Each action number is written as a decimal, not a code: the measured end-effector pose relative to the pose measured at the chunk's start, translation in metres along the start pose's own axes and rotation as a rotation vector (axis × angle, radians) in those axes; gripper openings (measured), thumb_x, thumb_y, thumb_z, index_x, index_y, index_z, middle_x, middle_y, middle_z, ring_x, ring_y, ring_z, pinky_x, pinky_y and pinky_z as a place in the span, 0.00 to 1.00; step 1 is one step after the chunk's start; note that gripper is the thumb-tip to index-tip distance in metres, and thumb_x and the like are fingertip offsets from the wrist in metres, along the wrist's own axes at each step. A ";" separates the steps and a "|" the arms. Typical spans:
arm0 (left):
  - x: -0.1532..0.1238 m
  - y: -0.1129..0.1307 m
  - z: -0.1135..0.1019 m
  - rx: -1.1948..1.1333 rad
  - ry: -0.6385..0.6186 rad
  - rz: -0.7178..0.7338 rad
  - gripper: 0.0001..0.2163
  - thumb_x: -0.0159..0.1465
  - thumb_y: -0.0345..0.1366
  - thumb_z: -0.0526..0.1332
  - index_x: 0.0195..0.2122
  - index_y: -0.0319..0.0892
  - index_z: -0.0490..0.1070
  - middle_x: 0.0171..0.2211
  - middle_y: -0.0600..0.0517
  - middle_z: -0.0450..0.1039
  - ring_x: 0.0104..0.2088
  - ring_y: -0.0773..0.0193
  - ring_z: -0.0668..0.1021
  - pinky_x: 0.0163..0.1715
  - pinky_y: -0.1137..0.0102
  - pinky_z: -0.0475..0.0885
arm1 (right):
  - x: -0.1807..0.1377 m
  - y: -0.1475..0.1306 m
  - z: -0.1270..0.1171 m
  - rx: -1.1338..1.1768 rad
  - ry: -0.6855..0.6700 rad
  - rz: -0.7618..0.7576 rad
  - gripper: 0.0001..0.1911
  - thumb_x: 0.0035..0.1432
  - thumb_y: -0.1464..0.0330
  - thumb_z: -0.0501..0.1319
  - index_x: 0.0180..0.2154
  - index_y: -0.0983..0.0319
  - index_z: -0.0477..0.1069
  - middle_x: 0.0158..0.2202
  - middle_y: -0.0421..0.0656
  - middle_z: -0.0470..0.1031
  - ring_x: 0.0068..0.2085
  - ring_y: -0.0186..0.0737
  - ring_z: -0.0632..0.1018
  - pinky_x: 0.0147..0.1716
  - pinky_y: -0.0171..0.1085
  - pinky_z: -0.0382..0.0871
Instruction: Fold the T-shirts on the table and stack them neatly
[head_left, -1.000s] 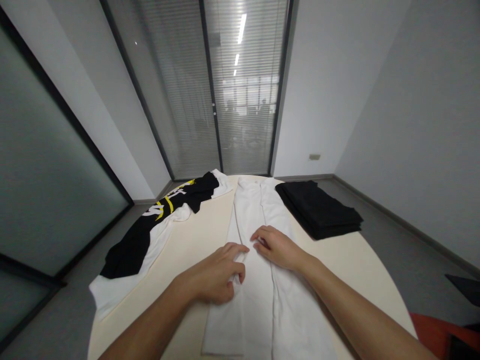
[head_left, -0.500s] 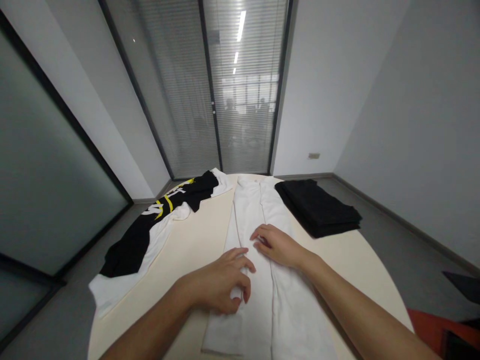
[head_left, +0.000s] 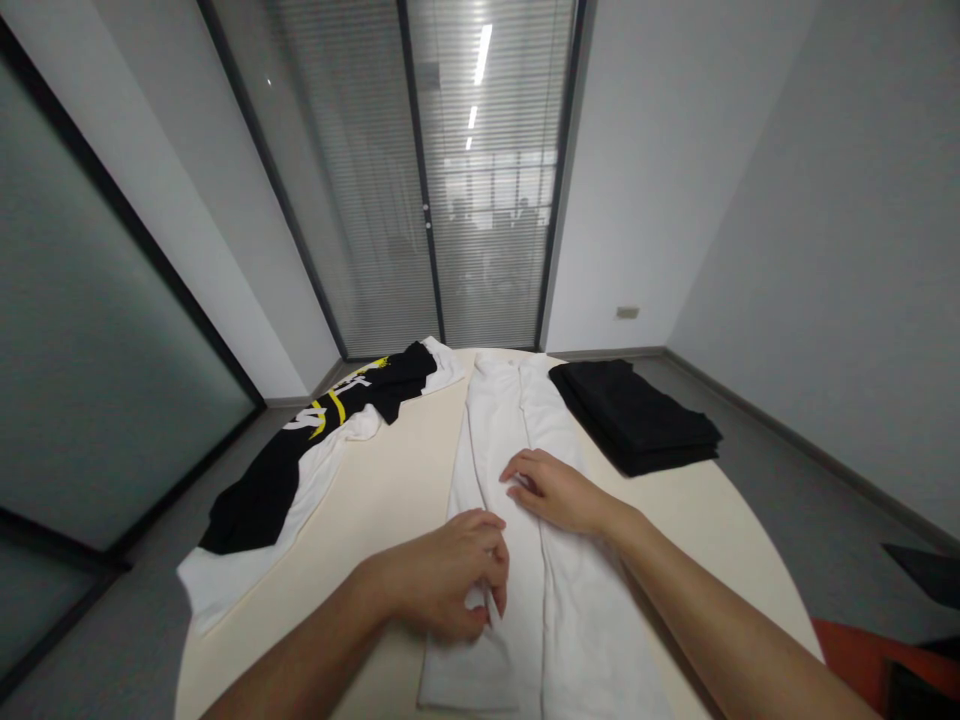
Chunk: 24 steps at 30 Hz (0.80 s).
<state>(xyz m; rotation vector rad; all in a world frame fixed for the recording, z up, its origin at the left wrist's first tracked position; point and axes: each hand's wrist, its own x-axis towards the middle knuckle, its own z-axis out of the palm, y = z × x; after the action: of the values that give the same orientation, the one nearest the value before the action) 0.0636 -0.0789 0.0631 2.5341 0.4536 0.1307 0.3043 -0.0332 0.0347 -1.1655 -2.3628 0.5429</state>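
A long white garment (head_left: 592,620) lies lengthwise on the table, with a seam or fold line down its middle; its exact kind is hard to tell. My left hand (head_left: 450,580) pinches a raised bit of the cloth near the garment's left side, thumb against fingers. Farther up the garment, my right hand (head_left: 559,490) rests on the fabric with its fingers a little bent and apart, gripping nothing.
A black and white printed shirt (head_left: 262,485) lies along the left edge of the round cream table (head_left: 405,460). Folded black clothing (head_left: 637,415) is stacked at the far right. Something red (head_left: 862,665) stands beside the table at lower right.
My left hand has closed from spread fingers to a pinch on the white cloth. The garment's near left corner has shifted slightly to the right. My right hand has stayed in place.
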 end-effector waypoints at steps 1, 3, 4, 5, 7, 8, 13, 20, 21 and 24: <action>0.001 0.001 0.000 -0.013 -0.002 0.019 0.07 0.53 0.27 0.67 0.32 0.45 0.77 0.43 0.51 0.74 0.56 0.53 0.71 0.67 0.55 0.54 | 0.000 0.000 0.000 0.001 0.000 0.000 0.10 0.63 0.69 0.59 0.46 0.61 0.75 0.44 0.48 0.76 0.45 0.45 0.75 0.47 0.42 0.69; 0.003 0.004 -0.001 -0.056 -0.019 0.062 0.08 0.53 0.26 0.66 0.32 0.45 0.77 0.42 0.52 0.75 0.55 0.55 0.72 0.66 0.57 0.56 | 0.000 0.000 0.000 0.004 0.001 -0.001 0.10 0.63 0.69 0.59 0.46 0.61 0.76 0.44 0.48 0.76 0.45 0.45 0.75 0.47 0.42 0.69; 0.004 0.006 -0.001 -0.080 -0.032 0.081 0.08 0.53 0.25 0.66 0.32 0.46 0.77 0.43 0.52 0.75 0.55 0.55 0.72 0.66 0.58 0.56 | 0.000 0.000 0.000 0.006 0.001 -0.002 0.10 0.63 0.69 0.59 0.46 0.61 0.75 0.44 0.48 0.76 0.45 0.44 0.74 0.47 0.42 0.69; 0.005 0.006 -0.001 -0.101 -0.045 0.094 0.08 0.54 0.26 0.67 0.32 0.46 0.77 0.43 0.52 0.75 0.54 0.56 0.73 0.66 0.58 0.56 | 0.000 0.000 -0.001 0.006 0.000 -0.003 0.10 0.63 0.69 0.59 0.45 0.61 0.75 0.44 0.48 0.75 0.45 0.44 0.74 0.47 0.42 0.69; 0.006 0.006 0.001 -0.126 -0.061 0.101 0.07 0.55 0.28 0.69 0.34 0.46 0.78 0.46 0.52 0.74 0.56 0.55 0.71 0.66 0.58 0.55 | 0.000 0.000 -0.001 0.003 -0.002 -0.003 0.10 0.63 0.69 0.59 0.46 0.61 0.75 0.43 0.48 0.75 0.44 0.44 0.74 0.46 0.42 0.69; 0.006 0.005 0.003 -0.131 -0.063 0.100 0.07 0.56 0.30 0.70 0.35 0.47 0.79 0.47 0.51 0.74 0.57 0.54 0.70 0.66 0.58 0.56 | 0.000 0.000 0.000 0.002 -0.002 -0.002 0.11 0.63 0.69 0.59 0.46 0.62 0.75 0.43 0.48 0.76 0.44 0.44 0.74 0.46 0.42 0.69; 0.008 -0.004 0.009 -0.169 -0.023 0.129 0.02 0.59 0.35 0.71 0.33 0.47 0.80 0.42 0.51 0.76 0.54 0.56 0.72 0.60 0.62 0.62 | 0.000 0.001 0.003 0.005 0.018 0.011 0.11 0.63 0.70 0.59 0.47 0.61 0.75 0.42 0.47 0.76 0.42 0.43 0.75 0.45 0.42 0.69; 0.013 -0.004 0.014 -0.265 0.067 0.179 0.06 0.64 0.41 0.68 0.35 0.46 0.80 0.43 0.50 0.75 0.51 0.60 0.74 0.56 0.67 0.66 | 0.003 0.004 0.006 0.021 0.045 0.031 0.10 0.64 0.69 0.59 0.46 0.60 0.75 0.40 0.46 0.76 0.41 0.43 0.75 0.43 0.41 0.69; 0.013 -0.004 0.014 -0.255 0.066 0.175 0.06 0.62 0.42 0.69 0.36 0.46 0.80 0.43 0.50 0.75 0.52 0.59 0.73 0.57 0.66 0.66 | 0.003 0.005 0.006 0.018 0.049 0.025 0.10 0.63 0.69 0.59 0.46 0.60 0.75 0.40 0.46 0.76 0.41 0.43 0.75 0.44 0.42 0.69; 0.010 -0.007 0.010 -0.227 0.105 0.122 0.10 0.58 0.40 0.72 0.40 0.46 0.78 0.45 0.49 0.75 0.52 0.57 0.73 0.56 0.64 0.66 | 0.003 0.008 0.008 -0.034 0.085 -0.011 0.11 0.62 0.70 0.60 0.47 0.59 0.74 0.45 0.47 0.76 0.47 0.45 0.74 0.49 0.44 0.67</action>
<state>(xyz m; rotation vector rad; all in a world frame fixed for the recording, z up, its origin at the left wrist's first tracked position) 0.0730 -0.0745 0.0507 2.3383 0.3048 0.3424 0.3030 -0.0272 0.0245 -1.1659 -2.3131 0.4421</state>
